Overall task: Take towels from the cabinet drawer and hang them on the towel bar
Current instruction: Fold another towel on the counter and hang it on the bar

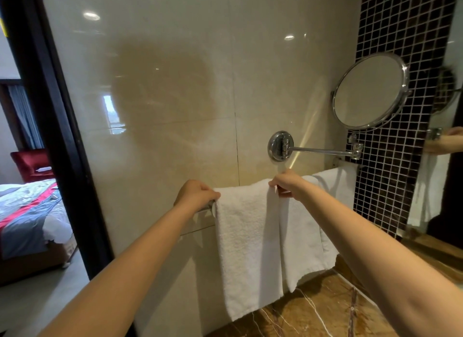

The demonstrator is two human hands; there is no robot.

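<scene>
A white towel [246,241] hangs over the chrome towel bar [204,209] on the beige tiled wall. My left hand [194,193] pinches its upper left corner at the bar's left end. My right hand [288,183] pinches its upper right corner on top of the bar. Two more white towels hang to the right on the same bar: a second towel [299,239] just behind my right hand and a third towel [338,186] beyond it. The cabinet drawer is out of view.
A round chrome mirror [369,91] on a swing arm [320,150] juts out above the bar's right end. A black mosaic tile strip [390,186] and a wall mirror lie to the right. A brown marble counter [313,311] is below. A doorway at left opens to a bedroom.
</scene>
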